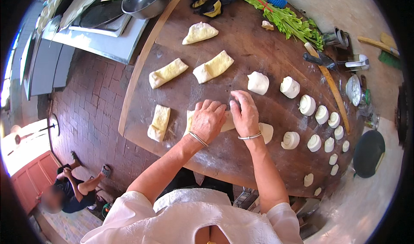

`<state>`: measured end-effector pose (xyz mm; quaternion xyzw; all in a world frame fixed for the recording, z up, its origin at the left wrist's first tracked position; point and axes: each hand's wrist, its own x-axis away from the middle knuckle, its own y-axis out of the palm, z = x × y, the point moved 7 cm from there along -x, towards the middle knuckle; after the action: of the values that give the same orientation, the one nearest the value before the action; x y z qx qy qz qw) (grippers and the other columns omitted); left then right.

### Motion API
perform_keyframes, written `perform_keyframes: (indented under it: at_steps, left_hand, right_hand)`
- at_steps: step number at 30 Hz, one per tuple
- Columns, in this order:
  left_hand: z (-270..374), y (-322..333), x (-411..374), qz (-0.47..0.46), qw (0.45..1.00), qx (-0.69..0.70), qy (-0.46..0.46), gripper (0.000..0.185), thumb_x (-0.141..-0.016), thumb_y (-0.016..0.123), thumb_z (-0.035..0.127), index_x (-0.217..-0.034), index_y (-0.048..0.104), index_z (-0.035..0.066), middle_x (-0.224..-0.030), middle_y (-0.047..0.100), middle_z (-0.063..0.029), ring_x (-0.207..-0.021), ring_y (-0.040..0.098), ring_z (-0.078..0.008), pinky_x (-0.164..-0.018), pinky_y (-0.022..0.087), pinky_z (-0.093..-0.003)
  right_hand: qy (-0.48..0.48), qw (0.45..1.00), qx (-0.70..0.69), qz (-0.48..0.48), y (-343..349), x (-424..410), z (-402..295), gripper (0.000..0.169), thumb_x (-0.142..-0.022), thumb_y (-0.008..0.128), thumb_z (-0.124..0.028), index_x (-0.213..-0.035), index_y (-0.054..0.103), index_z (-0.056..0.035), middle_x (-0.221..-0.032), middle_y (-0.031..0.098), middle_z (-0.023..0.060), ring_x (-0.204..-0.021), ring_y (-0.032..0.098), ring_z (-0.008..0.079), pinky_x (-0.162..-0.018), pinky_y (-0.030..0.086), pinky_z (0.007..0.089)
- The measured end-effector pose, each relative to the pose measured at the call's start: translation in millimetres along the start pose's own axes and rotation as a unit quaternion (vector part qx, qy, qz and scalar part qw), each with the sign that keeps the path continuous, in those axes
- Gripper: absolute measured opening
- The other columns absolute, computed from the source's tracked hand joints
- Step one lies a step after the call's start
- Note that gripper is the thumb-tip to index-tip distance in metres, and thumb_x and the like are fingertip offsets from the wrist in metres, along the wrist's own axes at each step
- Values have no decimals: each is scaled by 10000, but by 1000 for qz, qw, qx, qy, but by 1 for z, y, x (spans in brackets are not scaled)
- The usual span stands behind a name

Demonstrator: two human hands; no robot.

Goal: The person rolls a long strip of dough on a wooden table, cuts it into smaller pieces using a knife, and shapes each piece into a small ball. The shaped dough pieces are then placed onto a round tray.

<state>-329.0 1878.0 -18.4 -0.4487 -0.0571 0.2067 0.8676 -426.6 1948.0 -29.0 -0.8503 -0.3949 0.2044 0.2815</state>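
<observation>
A strip of dough [229, 123] lies on the wooden table before me, mostly covered by my hands. My left hand [207, 119] rests palm down across it, its fingers over the far edge. At the strip's right end is my right hand [245, 113], fingers curved and thumb apart from them; its contact with the dough is partly hidden. A pale dough piece [266, 132] shows beside my right wrist. Left of my hands lies a folded, yellowish dough strip [159, 123]. Farther back are two similar strips [168, 73] [213, 67] and a folded dough piece [200, 33].
Several rolled dough pieces [307, 105] stand on the right. A curved wooden stick [334, 95] and a cleaver-like tool [319, 61] lie beyond them. Celery [281, 17] lies at the back. A metal bowl [146, 1] stands at the back left. A person [76, 189] sits at lower left.
</observation>
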Motion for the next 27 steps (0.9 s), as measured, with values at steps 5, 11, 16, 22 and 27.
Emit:
perform_keyframes:
  at_steps: [5, 11, 16, 22, 27]
  left_hand:
    - [-58, -49, -40, 79, 995, 41, -47, 356, -803, 566, 84, -1144, 528, -11, -1107, 561, -190, -1023, 531, -350, -883, 428, -431]
    - [-76, -20, -46, -90, 978, 172, -79, 362, -784, 565, 32, -1138, 508, -20, -1108, 550, -211, -1029, 535, -378, -842, 448, -461]
    - [-67, -43, -45, -11, 997, 60, 47, 344, -745, 615, 55, -1083, 548, 30, -1023, 575, -131, -944, 554, -302, -834, 426, -413]
    - [-37, -20, -41, -5, 989, 8, 148, 372, -667, 666, 80, -1025, 564, 62, -1034, 551, -81, -989, 537, -266, -848, 405, -414]
    - [-37, -5, -49, -11, 995, -6, 100, 388, -652, 695, 124, -1012, 560, 69, -1037, 551, -76, -1011, 523, -255, -847, 389, -413]
  right_hand:
    - [55, 996, -21, 60, 7, -60, 11, 315, -856, 525, -52, -1165, 494, 1, -1057, 580, 200, -910, 590, 348, -821, 477, 408]
    - [93, 992, -58, 58, 15, -96, 26, 330, -839, 553, -37, -1167, 512, -18, -1160, 552, 188, -1021, 559, 357, -886, 454, 413]
    - [-5, 998, 49, 25, -6, -62, -16, 318, -778, 624, -13, -1087, 554, -38, -1130, 559, 122, -1036, 545, 312, -888, 453, 393]
    - [-86, 979, 153, -102, 0, -37, -21, 263, -711, 636, -14, -973, 615, -29, -1076, 577, 65, -978, 558, 263, -852, 464, 374]
    - [-109, 971, 185, -101, 8, -40, -15, 245, -771, 582, -37, -1015, 600, -32, -1050, 576, 76, -963, 562, 256, -811, 482, 364]
